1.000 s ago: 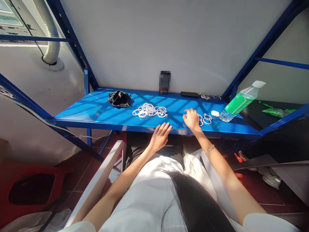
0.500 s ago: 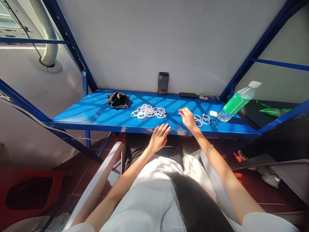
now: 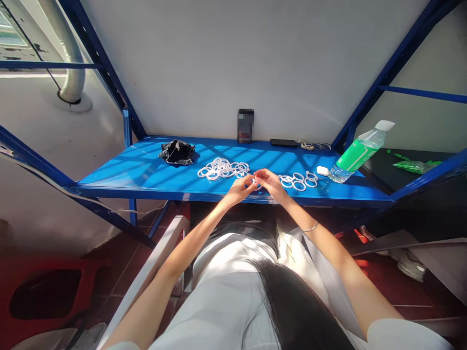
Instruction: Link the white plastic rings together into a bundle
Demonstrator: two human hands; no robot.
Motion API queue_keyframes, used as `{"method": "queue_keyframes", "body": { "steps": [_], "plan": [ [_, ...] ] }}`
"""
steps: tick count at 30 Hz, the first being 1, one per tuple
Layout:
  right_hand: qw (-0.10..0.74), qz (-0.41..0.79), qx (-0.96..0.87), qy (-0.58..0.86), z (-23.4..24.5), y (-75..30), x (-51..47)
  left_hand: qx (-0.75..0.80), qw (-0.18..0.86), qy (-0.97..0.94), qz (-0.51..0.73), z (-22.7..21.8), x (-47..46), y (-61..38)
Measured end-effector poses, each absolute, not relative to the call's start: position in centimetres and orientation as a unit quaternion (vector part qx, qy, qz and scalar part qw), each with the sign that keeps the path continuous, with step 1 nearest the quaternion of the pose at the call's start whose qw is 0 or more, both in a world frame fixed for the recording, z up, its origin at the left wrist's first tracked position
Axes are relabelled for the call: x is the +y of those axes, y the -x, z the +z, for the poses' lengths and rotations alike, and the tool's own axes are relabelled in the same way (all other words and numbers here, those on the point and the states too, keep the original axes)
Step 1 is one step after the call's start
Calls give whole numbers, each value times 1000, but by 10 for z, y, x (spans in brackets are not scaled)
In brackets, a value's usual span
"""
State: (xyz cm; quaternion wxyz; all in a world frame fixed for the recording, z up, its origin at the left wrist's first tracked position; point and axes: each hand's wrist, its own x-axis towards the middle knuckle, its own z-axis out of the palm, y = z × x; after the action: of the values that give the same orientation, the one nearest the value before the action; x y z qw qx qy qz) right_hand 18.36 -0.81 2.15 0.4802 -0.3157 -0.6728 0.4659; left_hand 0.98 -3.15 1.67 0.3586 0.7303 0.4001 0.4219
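My left hand (image 3: 240, 189) and my right hand (image 3: 273, 184) meet over the front edge of the blue table (image 3: 146, 180). Their fingertips pinch a small white ring (image 3: 257, 186), mostly covered by the fingers. Left of the hands lies a heap of white rings (image 3: 221, 168), overlapping one another. To the right, close to my right wrist, is a flatter group of several white rings (image 3: 299, 181) spread side by side.
A crumpled black bag (image 3: 177, 152) sits at the left. Behind are an upright dark device (image 3: 245, 126), a flat black phone (image 3: 283, 143) and a cable (image 3: 306, 145). A white case (image 3: 322, 170) lies beside a green-labelled bottle (image 3: 359, 153) at the right.
My left hand has risen from the table edge and my right hand has moved left to meet it at a white ring. More of the right-hand group of rings is uncovered.
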Motion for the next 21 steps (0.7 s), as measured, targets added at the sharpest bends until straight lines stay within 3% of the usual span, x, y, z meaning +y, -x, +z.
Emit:
{"method": "queue_keyframes", "body": {
  "steps": [3, 12, 21],
  "plan": [
    [505, 482, -635, 330, 17, -186, 0, 360, 436, -727, 391, 22, -10, -10],
    [480, 526, -622, 325, 17, -187, 5, 309, 533, -669, 415, 24, 5, 1],
    [388, 566, -656, 315, 29, -184, -8, 325, 527, -652, 437, 19, -22, -6]
  ]
}}
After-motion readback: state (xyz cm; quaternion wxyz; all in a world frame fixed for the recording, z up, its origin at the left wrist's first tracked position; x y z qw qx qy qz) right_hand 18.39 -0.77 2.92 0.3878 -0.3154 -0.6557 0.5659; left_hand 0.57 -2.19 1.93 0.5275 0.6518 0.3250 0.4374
